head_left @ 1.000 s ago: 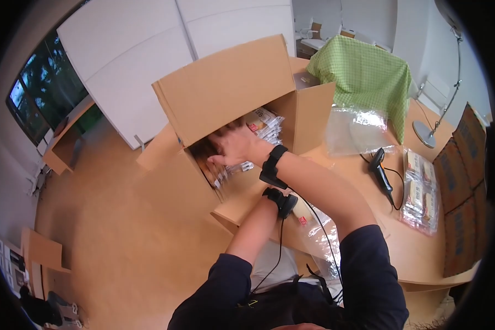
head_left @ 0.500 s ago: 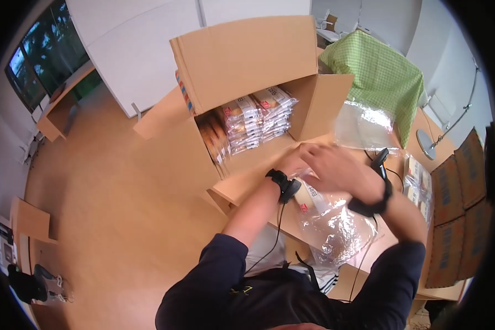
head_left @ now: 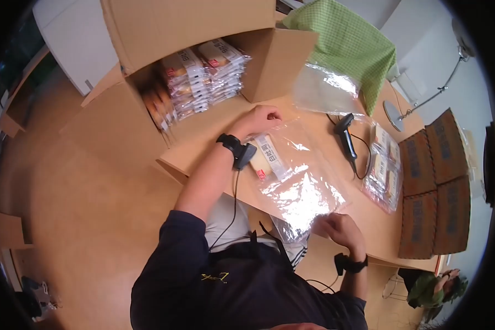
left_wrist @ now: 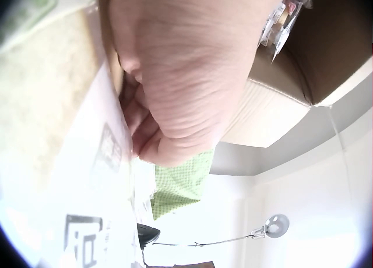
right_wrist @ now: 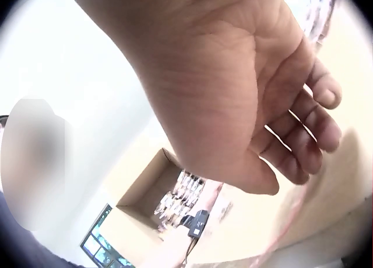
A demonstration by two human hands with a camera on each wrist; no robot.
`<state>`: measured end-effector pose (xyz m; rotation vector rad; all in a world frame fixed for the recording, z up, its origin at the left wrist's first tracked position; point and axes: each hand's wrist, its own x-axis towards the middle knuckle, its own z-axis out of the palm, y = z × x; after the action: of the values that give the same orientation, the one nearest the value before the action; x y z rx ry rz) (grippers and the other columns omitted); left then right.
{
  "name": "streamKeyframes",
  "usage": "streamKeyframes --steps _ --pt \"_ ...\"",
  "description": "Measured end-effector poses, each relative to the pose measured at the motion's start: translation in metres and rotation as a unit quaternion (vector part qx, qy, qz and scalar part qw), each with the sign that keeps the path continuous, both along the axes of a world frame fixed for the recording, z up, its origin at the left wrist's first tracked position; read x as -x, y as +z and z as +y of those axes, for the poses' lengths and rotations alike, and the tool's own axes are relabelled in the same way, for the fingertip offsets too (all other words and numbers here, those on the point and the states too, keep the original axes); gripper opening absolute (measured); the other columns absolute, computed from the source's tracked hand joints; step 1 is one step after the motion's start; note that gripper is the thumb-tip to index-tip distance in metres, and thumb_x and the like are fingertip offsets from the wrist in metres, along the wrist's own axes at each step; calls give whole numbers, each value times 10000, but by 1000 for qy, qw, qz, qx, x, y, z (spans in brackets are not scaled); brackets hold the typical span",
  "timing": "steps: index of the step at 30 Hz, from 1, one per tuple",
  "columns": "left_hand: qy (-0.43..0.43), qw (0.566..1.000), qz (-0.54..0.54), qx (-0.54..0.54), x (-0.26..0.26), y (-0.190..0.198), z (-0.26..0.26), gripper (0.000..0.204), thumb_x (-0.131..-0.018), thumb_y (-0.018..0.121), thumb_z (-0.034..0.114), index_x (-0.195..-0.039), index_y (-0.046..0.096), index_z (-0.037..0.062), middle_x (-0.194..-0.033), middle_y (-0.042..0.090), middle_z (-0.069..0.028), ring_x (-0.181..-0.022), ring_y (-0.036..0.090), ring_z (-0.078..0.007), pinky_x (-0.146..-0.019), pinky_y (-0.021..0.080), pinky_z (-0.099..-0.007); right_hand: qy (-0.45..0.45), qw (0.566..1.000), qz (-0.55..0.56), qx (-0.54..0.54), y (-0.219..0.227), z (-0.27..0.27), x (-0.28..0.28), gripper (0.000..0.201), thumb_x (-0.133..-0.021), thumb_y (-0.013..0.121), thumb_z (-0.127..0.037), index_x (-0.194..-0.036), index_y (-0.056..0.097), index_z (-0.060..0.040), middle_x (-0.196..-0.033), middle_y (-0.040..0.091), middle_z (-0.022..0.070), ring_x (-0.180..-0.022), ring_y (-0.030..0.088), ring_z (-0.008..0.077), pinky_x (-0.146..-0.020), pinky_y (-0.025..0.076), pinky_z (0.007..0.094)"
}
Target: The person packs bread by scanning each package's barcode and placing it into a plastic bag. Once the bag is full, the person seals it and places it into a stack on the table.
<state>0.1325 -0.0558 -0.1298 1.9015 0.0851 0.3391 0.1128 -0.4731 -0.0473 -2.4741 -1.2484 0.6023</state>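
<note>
A clear plastic bag [head_left: 308, 192] lies on the table with one wrapped bread pack [head_left: 265, 157], its label facing up, at its left side. My left hand [head_left: 257, 120] is curled at the bag's far edge and pinches it, just beyond the pack. The left wrist view shows that hand [left_wrist: 180, 70] with bent fingertips against the plastic beside the pack [left_wrist: 52, 134]. Beside the bag's near right corner is my right hand [head_left: 342, 230]. Its fingers are loosely bent and apart in the right wrist view, and the hand [right_wrist: 233, 93] has nothing visible in it.
An open carton [head_left: 291, 66] holds stacked bread packs [head_left: 184, 82] at the far left. Behind the bag are another clear bag [head_left: 327, 91] and a green checked cloth [head_left: 346, 38]. A scanner [head_left: 345, 137], filled bags [head_left: 384, 168] and brown boxes [head_left: 434, 187] stand to the right.
My right hand has come out of the carton, passed the left hand, and moved to the bag's near right side. My left hand stays by the pack. The head view has shifted right.
</note>
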Motion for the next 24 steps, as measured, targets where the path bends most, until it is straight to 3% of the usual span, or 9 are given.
streamKeyframes --steps 2,5,7,14,16,18,19,21,24 --pt "-1 1000 1 -24 0 -3 1 211 -827 693 165 -963 695 4 -831 701 -93 -762 642 -149 -719 521 -298 -5 998 -29 -49 -10 3 1 244 -869 647 -273 -870 712 -38 -791 687 184 -710 664 352 -637 516 413" --pt "0 1000 0 -14 3 2 0 214 -832 690 167 -967 692 0 -824 695 -92 -765 639 -155 -721 516 -298 -59 996 -65 18 -17 3 -4 312 -873 639 -341 -845 725 -43 -759 678 192 -713 665 369 -636 520 420" --pt "-4 1000 8 -7 6 5 -3 130 -862 655 98 -933 674 -10 -798 638 -18 -737 557 -79 -661 465 -234 -81 995 -57 26 -18 1 -6 373 -868 637 -389 -765 712 -39 -673 649 196 -663 652 386 -609 521 435" --pt "-6 999 17 31 4 2 -5 120 -868 652 89 -935 674 -8 -834 646 -25 -769 568 -81 -684 470 -229 -87 986 -132 -48 -40 19 6 482 -892 617 -414 -631 645 -9 -543 582 195 -563 615 409 -543 500 469" --pt "-14 999 8 31 3 -2 -3 119 -876 650 91 -940 673 -7 -849 648 -24 -785 575 -84 -692 473 -230 -102 992 -74 -18 -33 29 5 389 -902 624 -362 -783 688 2 -698 645 216 -632 640 382 -581 517 433" --pt "-10 1000 16 25 3 -1 0 122 -878 653 91 -945 673 -9 -853 650 -25 -787 576 -84 -690 475 -232 36 983 -22 -178 -12 54 10 325 -873 649 -266 -1064 669 -5 -1087 637 250 -905 650 363 -762 523 425" --pt "-13 999 22 23 2 -1 -2 125 -880 655 92 -949 672 -10 -856 651 -25 -788 577 -84 -689 477 -234 39 983 -22 -180 -7 65 9 325 -873 649 -266 -1064 669 -5 -1087 637 250 -905 650 363 -762 523 425" --pt "-14 999 19 23 2 -1 -2 143 -874 666 91 -971 668 -14 -861 652 -27 -790 580 -86 -691 482 -234 218 954 -155 -136 2 86 4 474 -825 659 -195 -1274 575 -66 -1380 460 236 -1194 518 403 -971 447 455" --pt "-16 999 -18 30 -2 -9 -1 224 -860 686 90 -1056 649 -12 -867 658 -35 -797 590 -93 -699 492 -237 265 929 -214 -143 -10 113 -7 468 -793 659 -182 -1251 591 -110 -1431 415 234 -1291 414 464 -1066 361 512"
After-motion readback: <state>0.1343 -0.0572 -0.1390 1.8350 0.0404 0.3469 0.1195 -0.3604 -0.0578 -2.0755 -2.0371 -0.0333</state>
